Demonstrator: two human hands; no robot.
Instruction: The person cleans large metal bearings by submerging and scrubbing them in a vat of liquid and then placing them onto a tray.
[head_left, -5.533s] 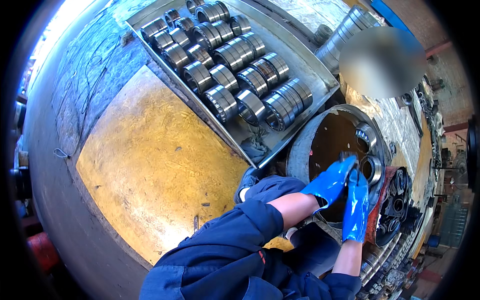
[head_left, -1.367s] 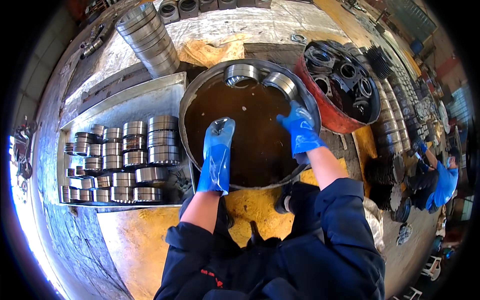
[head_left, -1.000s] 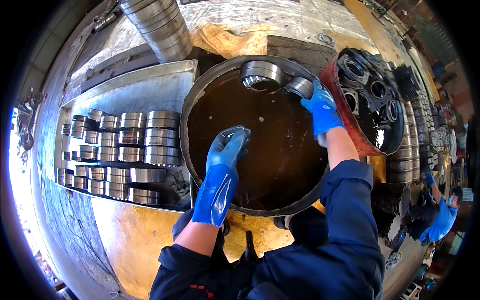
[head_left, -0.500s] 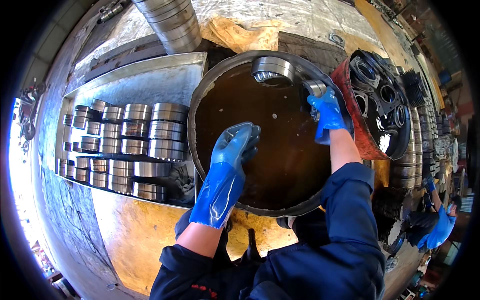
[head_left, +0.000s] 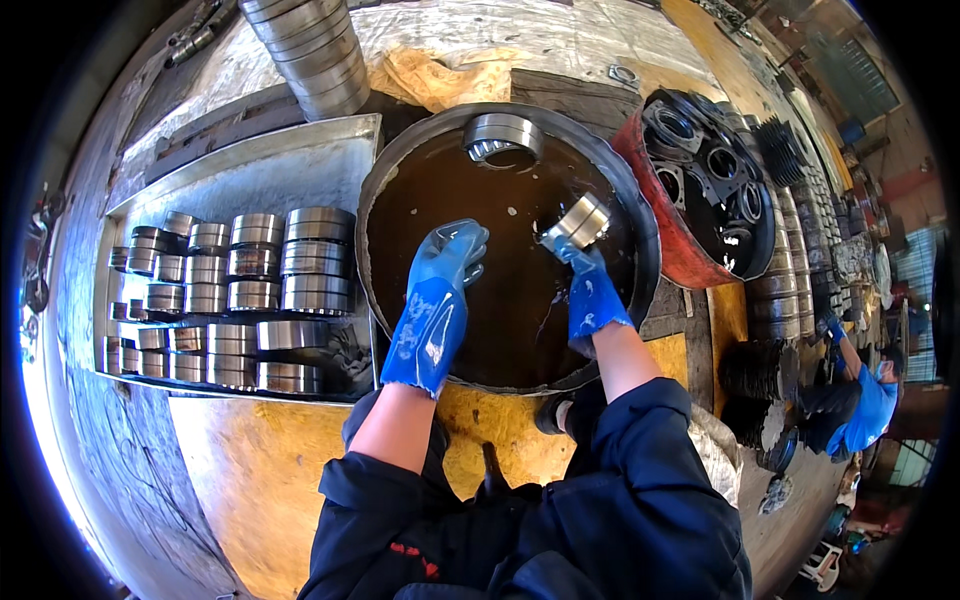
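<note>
In the right part of a round metal tub (head_left: 368, 250) of brown liquid, my right hand (head_left: 590, 285) is closed on the lower edge of a shiny roller bearing (head_left: 583, 220). The bearing is tilted and ripples show around it. My left hand (head_left: 445, 265), also in a long blue rubber glove, hovers over the liquid left of the middle. Its fingers are loosely curled, the thumb stands apart from them, and I see nothing in it. A larger roller bearing (head_left: 503, 138) sits at the far rim of the tub, partly in the liquid.
A metal tray (head_left: 250, 165) on the left holds rows of stacked bearings (head_left: 318, 260) and a dark rag. A red drum (head_left: 640, 200) of dark ring-shaped parts stands to the right. Tall ring stacks (head_left: 315, 60) rise behind. A co-worker (head_left: 860, 410) is at far right.
My right hand has brought the smaller bearing from the tub's right rim inward and nearer to me. My left hand stays over the liquid, loosely curled. The whole view has shifted somewhat.
</note>
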